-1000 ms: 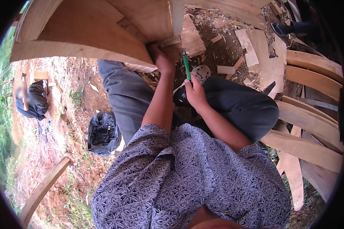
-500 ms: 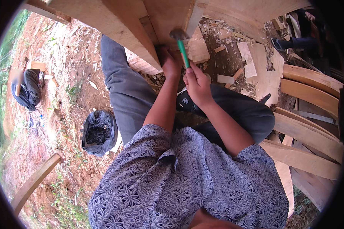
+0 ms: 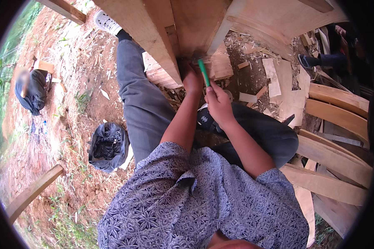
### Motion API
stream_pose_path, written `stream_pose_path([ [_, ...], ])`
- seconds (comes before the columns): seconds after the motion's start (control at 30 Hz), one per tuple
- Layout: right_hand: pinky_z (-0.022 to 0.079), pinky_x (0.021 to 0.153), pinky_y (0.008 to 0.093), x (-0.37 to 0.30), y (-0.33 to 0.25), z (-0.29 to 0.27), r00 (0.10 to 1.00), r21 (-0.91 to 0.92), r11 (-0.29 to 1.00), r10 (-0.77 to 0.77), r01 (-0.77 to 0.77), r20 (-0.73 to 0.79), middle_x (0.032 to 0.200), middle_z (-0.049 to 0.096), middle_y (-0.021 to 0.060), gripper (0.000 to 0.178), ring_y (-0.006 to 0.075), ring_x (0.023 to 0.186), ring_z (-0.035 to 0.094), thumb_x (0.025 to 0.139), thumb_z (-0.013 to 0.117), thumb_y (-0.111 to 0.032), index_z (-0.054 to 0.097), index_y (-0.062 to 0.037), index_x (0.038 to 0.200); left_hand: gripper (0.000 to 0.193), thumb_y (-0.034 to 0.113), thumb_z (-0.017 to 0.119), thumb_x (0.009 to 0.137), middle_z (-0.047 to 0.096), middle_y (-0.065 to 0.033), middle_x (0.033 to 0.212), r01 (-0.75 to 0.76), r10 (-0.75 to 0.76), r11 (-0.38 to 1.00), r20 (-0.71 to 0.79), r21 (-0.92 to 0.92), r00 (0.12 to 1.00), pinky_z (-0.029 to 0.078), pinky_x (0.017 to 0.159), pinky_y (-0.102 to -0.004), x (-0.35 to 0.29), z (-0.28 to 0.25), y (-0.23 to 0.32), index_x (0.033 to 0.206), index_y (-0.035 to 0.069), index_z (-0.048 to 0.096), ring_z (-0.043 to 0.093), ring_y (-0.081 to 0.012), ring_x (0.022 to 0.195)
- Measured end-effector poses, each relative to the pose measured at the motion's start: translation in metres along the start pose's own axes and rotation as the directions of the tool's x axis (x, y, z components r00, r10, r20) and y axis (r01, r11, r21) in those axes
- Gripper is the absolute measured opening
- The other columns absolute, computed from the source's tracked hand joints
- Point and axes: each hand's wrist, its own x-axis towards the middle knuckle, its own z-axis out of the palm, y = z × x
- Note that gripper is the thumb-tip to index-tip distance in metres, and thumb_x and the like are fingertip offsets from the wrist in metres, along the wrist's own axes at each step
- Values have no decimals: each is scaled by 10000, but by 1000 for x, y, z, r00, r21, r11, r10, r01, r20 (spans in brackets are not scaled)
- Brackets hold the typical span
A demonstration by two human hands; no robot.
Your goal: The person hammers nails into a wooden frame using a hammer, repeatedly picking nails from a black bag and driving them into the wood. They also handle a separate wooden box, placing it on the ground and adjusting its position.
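Note:
My right hand [image 3: 218,103] grips a tool with a green handle [image 3: 203,72], its head up against the underside of a large curved wooden piece [image 3: 153,29]. My left hand [image 3: 192,79] presses on the wood just left of the tool's head, near a dark joint. I sit on the ground in grey trousers [image 3: 141,103], one leg stretched out to a white shoe [image 3: 106,21], the other bent. What the left hand holds, if anything, is hidden.
Curved wooden boards [image 3: 332,157] lie stacked on the right. Wood offcuts and shavings [image 3: 278,83] litter the dirt ahead. A black plastic bag [image 3: 108,145] sits at my left. Another person [image 3: 31,89] crouches far left. A wooden bar [image 3: 33,191] lies lower left.
The view has tilted, so the wooden piece sits higher and closer. Both hands stay at the joint, the green-handled tool held steeper and nearer the wood.

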Motion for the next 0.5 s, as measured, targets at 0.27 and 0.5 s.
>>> stream_pose_path([
  [0.27,362,514,196,7,11,5,995,25,995,99,-99,12,767,447,-47,428,21,626,411,1100,466,-242,477,-93,1502,204,45,530,939,628,-250,1031,35,-38,998,58,55,998,488,790,-498,2,4,-13,1141,23,545,624,-440,922],
  [0.5,370,511,204,0,-1,7,1000,7,1000,17,-17,-15,713,426,-58,439,29,613,414,1094,479,-246,470,-91,1505,189,51,549,940,631,-264,997,104,-121,989,164,104,979,493,762,-530,-2,6,-22,1124,14,527,640,-455,892],
])
